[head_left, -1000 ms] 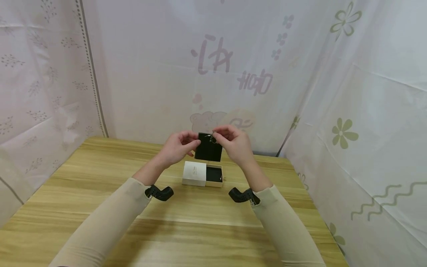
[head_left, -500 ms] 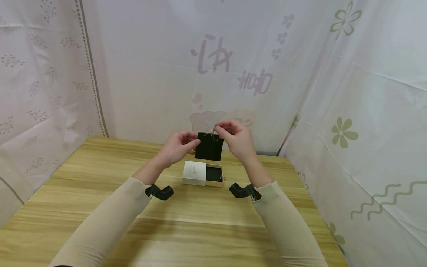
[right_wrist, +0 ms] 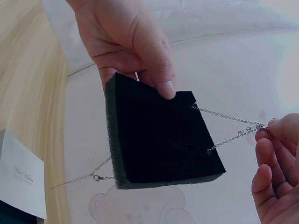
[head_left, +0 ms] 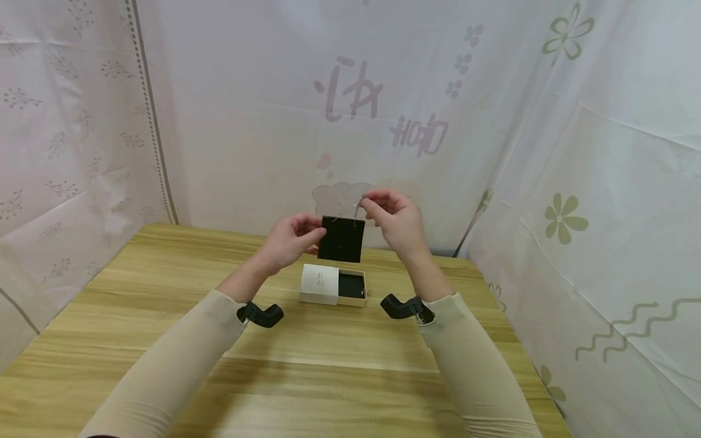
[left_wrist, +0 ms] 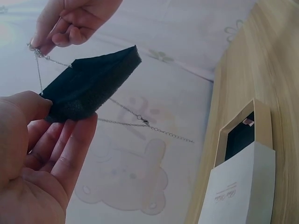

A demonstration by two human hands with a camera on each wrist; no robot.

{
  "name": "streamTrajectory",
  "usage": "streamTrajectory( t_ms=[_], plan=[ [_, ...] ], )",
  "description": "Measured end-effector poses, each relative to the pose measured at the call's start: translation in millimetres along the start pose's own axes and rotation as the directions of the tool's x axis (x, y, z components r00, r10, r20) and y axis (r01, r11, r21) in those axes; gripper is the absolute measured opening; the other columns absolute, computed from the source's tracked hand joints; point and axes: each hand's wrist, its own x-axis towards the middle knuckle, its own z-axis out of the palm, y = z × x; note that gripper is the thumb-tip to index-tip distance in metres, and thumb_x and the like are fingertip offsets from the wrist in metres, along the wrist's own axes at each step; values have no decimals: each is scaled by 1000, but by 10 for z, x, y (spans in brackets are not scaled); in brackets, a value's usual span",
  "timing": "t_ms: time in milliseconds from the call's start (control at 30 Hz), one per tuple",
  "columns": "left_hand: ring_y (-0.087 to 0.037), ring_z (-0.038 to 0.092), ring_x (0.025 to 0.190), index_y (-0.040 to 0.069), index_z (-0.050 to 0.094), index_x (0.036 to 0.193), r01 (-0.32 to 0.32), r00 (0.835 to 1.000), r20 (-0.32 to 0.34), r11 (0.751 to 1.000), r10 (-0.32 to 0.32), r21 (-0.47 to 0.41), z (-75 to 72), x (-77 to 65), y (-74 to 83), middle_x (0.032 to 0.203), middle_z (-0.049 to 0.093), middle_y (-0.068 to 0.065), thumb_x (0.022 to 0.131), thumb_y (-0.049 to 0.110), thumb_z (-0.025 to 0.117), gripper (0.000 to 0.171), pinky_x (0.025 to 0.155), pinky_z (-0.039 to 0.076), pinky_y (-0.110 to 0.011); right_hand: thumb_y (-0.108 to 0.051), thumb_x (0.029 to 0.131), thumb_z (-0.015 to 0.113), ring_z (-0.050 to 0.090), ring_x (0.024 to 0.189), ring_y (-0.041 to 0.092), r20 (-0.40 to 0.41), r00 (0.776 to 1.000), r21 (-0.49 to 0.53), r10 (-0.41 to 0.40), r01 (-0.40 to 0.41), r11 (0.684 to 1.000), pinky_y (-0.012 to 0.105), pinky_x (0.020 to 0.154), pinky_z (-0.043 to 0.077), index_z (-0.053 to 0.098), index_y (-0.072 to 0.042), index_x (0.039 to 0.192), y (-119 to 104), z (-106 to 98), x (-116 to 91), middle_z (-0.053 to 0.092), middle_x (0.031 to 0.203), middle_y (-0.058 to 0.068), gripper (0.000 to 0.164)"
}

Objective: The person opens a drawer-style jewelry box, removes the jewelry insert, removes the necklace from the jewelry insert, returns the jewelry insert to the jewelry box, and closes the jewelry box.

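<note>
My left hand holds a square black foam insert by its left edge, thumb on the near face and fingers behind it. A thin silver necklace passes through two notches at the insert's edge. My right hand pinches the necklace between thumb and fingertips, up and to the right of the insert, and two strands stretch between them. Behind the foam, the clasp and extender chain dangle loose. In the right wrist view the small ornament is partly hidden by the fingertips.
On the wooden table, below the hands, lies a small box with a white sleeve and its drawer pulled partly out to the right. Black lining shows inside the drawer. Printed curtains hang behind and beside the table.
My right hand has moved up and to the right with the necklace, and the strands above the insert have lengthened. The left hand and insert have shifted slightly left. The box has stayed put.
</note>
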Motion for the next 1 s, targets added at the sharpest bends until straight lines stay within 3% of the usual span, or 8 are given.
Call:
streamTrajectory(
  t_ms=[200, 433, 633, 1000],
  plan=[
    [-20, 69, 93, -2, 67, 130, 6, 1000, -1, 1000, -6, 0, -5, -2, -10, 111, 71, -12, 110, 13, 67, 25, 88, 69, -46, -17, 103, 78, 70, 80, 11, -26, 1000, 21, 4, -3, 1000, 22, 69, 55, 76, 0, 117, -38, -37, 36, 79, 95, -8, 22],
    [-35, 69, 98, -3, 67, 129, 5, 1000, -1, 1000, -5, -7, -11, 3, -13, 108, 71, -11, 110, 12, 67, 25, 82, 69, -39, -18, 103, 79, 70, 80, 9, -43, 999, 20, -7, 8, 1000, 22, 68, 55, 76, 0, 119, -61, -83, 84, 79, 94, -14, 24],
    [-21, 69, 92, -2, 68, 129, 14, 1000, 0, 1000, -14, 1, -10, 3, -11, 108, 72, -10, 110, 13, 67, 25, 84, 70, -43, -18, 103, 78, 70, 80, 10, -66, 998, 63, 6, -1, 998, 23, 69, 56, 77, -5, 119, -111, -140, 125, 80, 98, -12, 20],
    [-18, 69, 92, -1, 69, 127, 13, 1000, 4, 999, -13, 40, -27, 0, -20, 109, 73, -11, 108, 12, 69, 23, 79, 68, -33, -15, 102, 79, 70, 78, 12, -100, 995, 141, 23, -9, 990, 21, 67, 56, 78, -8, 114, -138, -239, 215, 81, 100, 0, 14]
  ],
)
